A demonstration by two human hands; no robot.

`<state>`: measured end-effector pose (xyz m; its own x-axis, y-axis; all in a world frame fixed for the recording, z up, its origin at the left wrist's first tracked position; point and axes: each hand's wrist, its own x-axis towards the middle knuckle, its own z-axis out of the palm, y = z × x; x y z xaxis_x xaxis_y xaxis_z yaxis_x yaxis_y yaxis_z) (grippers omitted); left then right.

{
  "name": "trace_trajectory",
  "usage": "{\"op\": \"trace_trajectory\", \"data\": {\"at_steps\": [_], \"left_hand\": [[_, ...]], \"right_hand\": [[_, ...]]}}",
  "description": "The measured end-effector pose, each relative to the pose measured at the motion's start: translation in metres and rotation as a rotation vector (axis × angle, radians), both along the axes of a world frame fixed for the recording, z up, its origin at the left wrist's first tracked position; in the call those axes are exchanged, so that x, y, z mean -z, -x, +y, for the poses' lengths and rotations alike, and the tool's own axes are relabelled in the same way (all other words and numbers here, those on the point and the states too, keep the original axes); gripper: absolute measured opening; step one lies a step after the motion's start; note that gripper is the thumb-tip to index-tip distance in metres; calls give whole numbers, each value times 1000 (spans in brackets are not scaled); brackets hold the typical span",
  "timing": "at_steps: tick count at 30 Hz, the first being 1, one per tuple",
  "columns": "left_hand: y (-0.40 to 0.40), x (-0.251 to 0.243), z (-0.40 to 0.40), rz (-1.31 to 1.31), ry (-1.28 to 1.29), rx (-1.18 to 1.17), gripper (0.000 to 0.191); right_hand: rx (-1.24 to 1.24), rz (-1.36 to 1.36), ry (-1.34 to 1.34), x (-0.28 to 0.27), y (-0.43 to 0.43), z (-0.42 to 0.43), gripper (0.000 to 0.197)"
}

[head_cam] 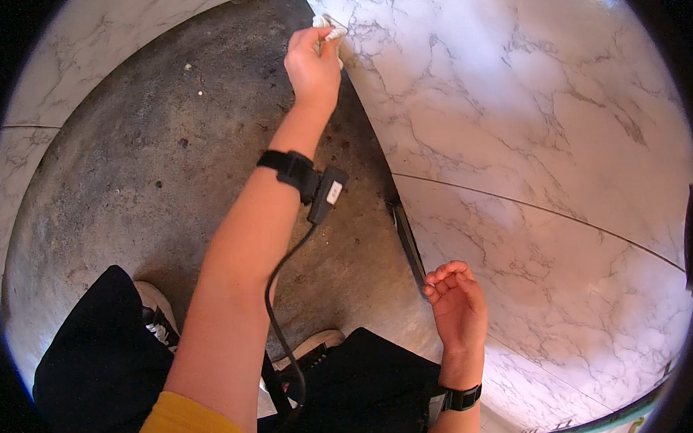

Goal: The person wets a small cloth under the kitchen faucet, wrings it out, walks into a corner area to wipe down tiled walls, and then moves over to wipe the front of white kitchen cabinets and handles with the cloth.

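My left hand (313, 63) reaches far forward and pinches a crumpled white cloth or tissue (334, 33). The cloth lies against the dark border of a white marble-patterned surface (532, 131). Nearer to me, my right hand (456, 309) is beside that same border, palm in sight and fingers loosely curled. I see nothing held in its palm. Its fingertips overlap the lower end of a narrow black bar (408, 241) along the border; whether they touch it is unclear.
Below lies a stained grey concrete floor (125, 168) with small white bits. My shoes (157, 310) and black-clad knees are near the bottom. A black cable (272, 305) hangs from the device (329, 194) strapped to my left wrist. More marble-patterned surface (33, 91) curves along the left.
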<state>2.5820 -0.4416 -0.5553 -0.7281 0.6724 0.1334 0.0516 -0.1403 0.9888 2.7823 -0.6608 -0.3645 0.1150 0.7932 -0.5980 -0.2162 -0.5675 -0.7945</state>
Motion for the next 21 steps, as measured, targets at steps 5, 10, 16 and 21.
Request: {"op": "trace_trajectory", "data": {"at_steps": [5,10,16,21], "left_hand": [[-58,-5,-57,32,-20,103,13],[-80,-19,-86,-169,60,267,12],[-12,-19,-16,-85,-50,-9,8],[-67,-20,-70,-81,-17,187,12]], "right_hand": [[-18,-17,-1,1,5,6,16],[-23,10,3,3,11,9,16],[-33,-5,11,4,15,6,16],[-13,-24,27,8,11,12,16]]}}
